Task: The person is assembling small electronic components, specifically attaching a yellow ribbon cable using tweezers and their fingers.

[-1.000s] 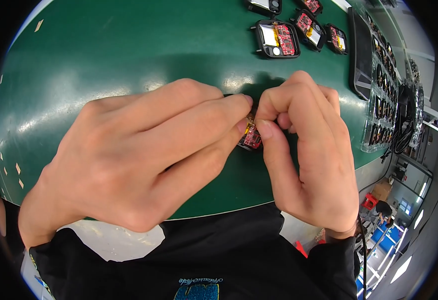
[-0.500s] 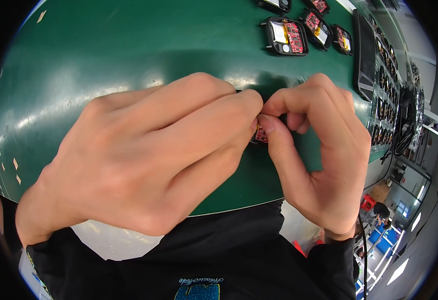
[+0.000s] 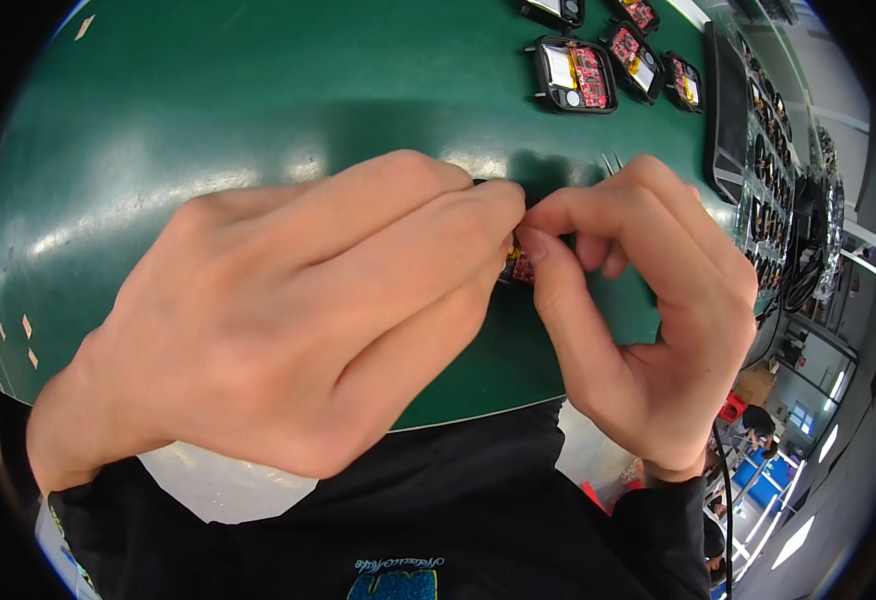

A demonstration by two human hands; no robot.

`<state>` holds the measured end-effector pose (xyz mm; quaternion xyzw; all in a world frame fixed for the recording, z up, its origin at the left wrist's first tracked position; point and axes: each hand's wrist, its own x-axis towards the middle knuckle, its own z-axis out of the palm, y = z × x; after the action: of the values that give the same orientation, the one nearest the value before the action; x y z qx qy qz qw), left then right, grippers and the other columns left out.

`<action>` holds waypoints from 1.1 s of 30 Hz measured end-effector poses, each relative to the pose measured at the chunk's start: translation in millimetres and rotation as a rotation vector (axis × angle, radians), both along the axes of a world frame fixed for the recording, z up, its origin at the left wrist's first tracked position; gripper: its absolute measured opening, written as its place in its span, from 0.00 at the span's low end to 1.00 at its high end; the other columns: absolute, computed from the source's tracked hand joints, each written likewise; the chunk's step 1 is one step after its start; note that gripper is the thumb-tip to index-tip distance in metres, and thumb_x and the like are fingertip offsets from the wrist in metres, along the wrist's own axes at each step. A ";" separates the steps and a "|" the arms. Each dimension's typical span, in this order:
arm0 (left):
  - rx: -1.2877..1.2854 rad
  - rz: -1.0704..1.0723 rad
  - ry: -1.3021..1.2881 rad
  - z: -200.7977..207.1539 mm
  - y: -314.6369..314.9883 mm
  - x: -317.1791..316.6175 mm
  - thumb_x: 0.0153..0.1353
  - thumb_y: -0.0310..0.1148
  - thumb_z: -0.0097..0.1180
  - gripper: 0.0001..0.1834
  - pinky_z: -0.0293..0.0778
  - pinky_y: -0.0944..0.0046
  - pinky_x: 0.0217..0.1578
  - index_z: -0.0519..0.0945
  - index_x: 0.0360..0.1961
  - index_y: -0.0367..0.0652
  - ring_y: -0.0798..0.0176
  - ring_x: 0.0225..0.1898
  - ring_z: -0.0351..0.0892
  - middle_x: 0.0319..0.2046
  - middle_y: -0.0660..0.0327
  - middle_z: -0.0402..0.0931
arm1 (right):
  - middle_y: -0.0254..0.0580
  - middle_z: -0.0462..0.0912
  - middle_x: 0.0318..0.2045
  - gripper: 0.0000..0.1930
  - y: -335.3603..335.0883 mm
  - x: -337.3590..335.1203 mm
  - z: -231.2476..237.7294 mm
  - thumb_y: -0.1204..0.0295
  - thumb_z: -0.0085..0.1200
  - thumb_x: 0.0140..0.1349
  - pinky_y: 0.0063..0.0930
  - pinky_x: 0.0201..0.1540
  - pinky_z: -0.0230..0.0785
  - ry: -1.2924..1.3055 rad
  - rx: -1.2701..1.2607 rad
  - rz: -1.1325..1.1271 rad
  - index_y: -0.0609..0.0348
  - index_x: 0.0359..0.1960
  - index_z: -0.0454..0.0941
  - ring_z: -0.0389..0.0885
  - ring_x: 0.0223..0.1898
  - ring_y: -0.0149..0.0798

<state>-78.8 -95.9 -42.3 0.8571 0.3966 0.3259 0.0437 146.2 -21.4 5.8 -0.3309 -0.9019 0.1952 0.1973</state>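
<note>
My left hand (image 3: 298, 310) is closed around a small black device housing with a red circuit board (image 3: 522, 266). Most of the housing is hidden behind the fingers; a bit of red board and yellow shows between the two hands. Against the housing's right edge, the thumb and index finger of my right hand (image 3: 648, 300) are pinched together. Whatever lies between those fingertips is too small or too covered to make out. Two thin metal tips, like those of tweezers (image 3: 613, 162), stick out beyond the right hand's knuckles; whether the hand holds them cannot be seen.
Several open black housings (image 3: 574, 76) with red boards and white batteries lie at the far right of the green table (image 3: 208, 110). Beside them stand a black tray (image 3: 726, 110) and clear plastic-wrapped trays of parts (image 3: 766, 180). Small paper scraps (image 3: 28, 326) lie at the left.
The right wrist and knuckles have shifted slightly right, while its fingertips stay pinched at the housing. My left hand is nearly still.
</note>
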 end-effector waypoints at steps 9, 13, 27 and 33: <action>-0.039 -0.034 0.027 1.2 3.5 -0.4 0.39 0.28 0.74 0.29 0.89 0.59 0.34 0.87 0.46 0.26 0.49 0.42 0.89 0.49 0.47 0.87 | 0.40 0.86 0.30 0.09 2.3 8.9 -4.5 0.88 0.66 0.53 0.25 0.34 0.69 0.113 -0.040 0.002 0.67 0.36 0.86 0.78 0.29 0.33; -0.013 -0.027 0.004 -1.0 4.6 1.1 0.41 0.29 0.73 0.28 0.89 0.59 0.35 0.87 0.47 0.28 0.50 0.42 0.89 0.49 0.48 0.87 | 0.40 0.86 0.31 0.09 1.1 6.6 -5.4 0.88 0.67 0.54 0.25 0.34 0.69 0.096 -0.050 0.006 0.67 0.36 0.86 0.78 0.30 0.33; -0.060 -0.014 -0.019 -0.2 3.9 1.1 0.46 0.30 0.72 0.25 0.88 0.58 0.37 0.88 0.48 0.31 0.52 0.43 0.87 0.50 0.51 0.88 | 0.40 0.84 0.30 0.10 4.3 7.1 -3.7 0.88 0.67 0.53 0.26 0.33 0.70 0.036 -0.003 0.043 0.66 0.36 0.85 0.78 0.29 0.33; -0.017 -0.016 -0.012 -5.2 4.3 0.6 0.46 0.31 0.71 0.25 0.86 0.59 0.36 0.88 0.48 0.32 0.54 0.43 0.86 0.53 0.49 0.89 | 0.39 0.85 0.30 0.09 0.8 6.1 -2.7 0.87 0.68 0.53 0.26 0.32 0.68 -0.015 -0.006 0.005 0.66 0.35 0.84 0.76 0.28 0.32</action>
<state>-78.1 -91.6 -47.5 0.8580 0.3921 0.3271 0.0558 152.3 -20.6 3.1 -0.3310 -0.9035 0.1960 0.1889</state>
